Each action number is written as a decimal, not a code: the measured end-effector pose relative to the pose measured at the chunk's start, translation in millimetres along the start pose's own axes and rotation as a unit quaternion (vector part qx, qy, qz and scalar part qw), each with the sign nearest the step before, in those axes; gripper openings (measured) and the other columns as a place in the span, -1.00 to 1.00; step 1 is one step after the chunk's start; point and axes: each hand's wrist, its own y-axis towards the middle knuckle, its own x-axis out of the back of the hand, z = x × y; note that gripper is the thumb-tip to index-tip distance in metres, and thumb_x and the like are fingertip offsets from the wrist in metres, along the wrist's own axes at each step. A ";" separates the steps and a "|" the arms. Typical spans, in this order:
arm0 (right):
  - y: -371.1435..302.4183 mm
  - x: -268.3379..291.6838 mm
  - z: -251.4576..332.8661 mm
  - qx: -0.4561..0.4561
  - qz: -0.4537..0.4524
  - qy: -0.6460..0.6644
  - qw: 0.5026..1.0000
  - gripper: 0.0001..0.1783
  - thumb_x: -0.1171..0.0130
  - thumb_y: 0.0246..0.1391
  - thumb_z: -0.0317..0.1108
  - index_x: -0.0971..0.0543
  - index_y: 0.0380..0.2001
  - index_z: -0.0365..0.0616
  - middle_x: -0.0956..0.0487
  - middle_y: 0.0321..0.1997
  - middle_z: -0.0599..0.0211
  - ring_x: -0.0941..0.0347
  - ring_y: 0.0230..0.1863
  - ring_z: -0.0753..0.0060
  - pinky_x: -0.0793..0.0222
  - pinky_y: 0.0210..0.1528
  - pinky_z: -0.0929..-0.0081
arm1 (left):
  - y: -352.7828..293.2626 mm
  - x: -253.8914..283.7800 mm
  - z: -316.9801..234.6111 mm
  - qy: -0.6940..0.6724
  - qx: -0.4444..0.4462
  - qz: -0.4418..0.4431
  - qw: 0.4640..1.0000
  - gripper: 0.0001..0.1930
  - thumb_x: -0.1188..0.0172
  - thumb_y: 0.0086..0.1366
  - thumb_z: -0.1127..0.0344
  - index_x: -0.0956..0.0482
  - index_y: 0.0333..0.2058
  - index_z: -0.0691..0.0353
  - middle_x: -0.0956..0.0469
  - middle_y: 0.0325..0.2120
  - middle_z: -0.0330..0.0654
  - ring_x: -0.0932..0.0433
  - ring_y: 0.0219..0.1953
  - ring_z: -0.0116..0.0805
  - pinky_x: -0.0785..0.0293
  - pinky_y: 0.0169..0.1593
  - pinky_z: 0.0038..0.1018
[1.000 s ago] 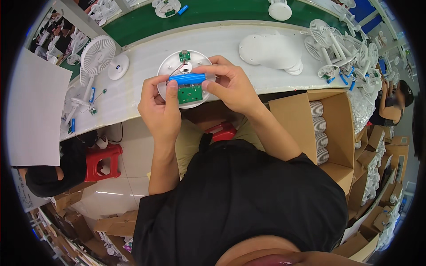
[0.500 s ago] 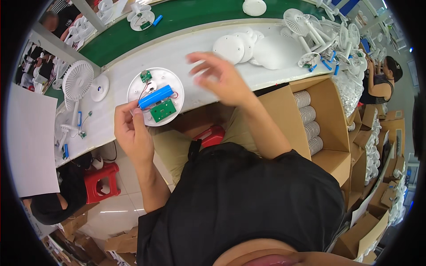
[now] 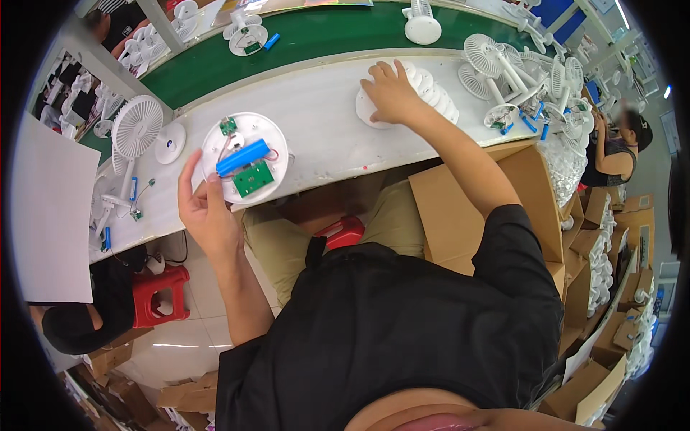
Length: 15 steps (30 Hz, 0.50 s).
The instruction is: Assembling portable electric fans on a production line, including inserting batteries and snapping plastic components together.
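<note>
One cyl. batt. (image 3: 242, 157), rd. wht. base (image 3: 249, 126)

wht bench (image 3: 325, 133), red stool (image 3: 164, 278), pale tiled flr (image 3: 198, 334)

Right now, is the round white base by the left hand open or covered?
Open: the blue cylinder and larger green board lie exposed inside the white base.

View from my head: left camera of side-by-side fisheye pair, facing down. My black shirt (image 3: 381, 309) close below lens, on near side of white worktable (image 3: 323, 118); my hands at worktable, mid-range; green strip (image 3: 338, 36) farther, beyond worktable.
</note>
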 end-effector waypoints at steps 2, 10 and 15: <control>2.8 7.4 -7.0 0.023 0.033 0.049 0.998 -0.53 -0.38 -0.10 -0.32 -0.56 -0.05 -0.10 -0.48 0.08 0.18 -0.31 0.18 0.06 -0.14 0.27 0.13 | 1.5 -10.6 -8.7 -0.061 0.000 -0.030 0.998 -0.62 0.00 0.36 0.56 -0.40 0.14 0.31 -0.62 -0.35 -0.05 -0.52 -0.39 -0.50 -0.42 -0.29 -0.70; -55.7 68.5 -5.8 -0.158 0.033 0.509 0.845 -0.69 -0.30 -0.06 -0.49 -0.52 -0.18 -0.16 -0.61 -0.12 0.16 -0.52 -0.20 0.16 -0.45 -0.09 0.32 | 9.3 -45.7 14.4 -0.152 0.036 -0.046 0.987 -0.54 0.00 0.37 0.55 -0.30 0.24 0.31 -0.64 -0.31 0.01 -0.61 -0.30 -0.42 -0.51 -0.21 -0.65; -99.0 107.8 56.3 -0.190 -0.127 0.803 0.550 -0.64 -0.21 0.02 -0.58 -0.46 -0.07 -0.20 -0.62 -0.18 0.19 -0.51 -0.26 0.37 -0.48 -0.15 0.46 | -13.1 -53.2 17.4 -0.070 -0.005 -0.006 0.997 -0.55 0.00 0.37 0.55 -0.31 0.23 0.33 -0.64 -0.30 0.01 -0.60 -0.30 -0.42 -0.51 -0.21 -0.64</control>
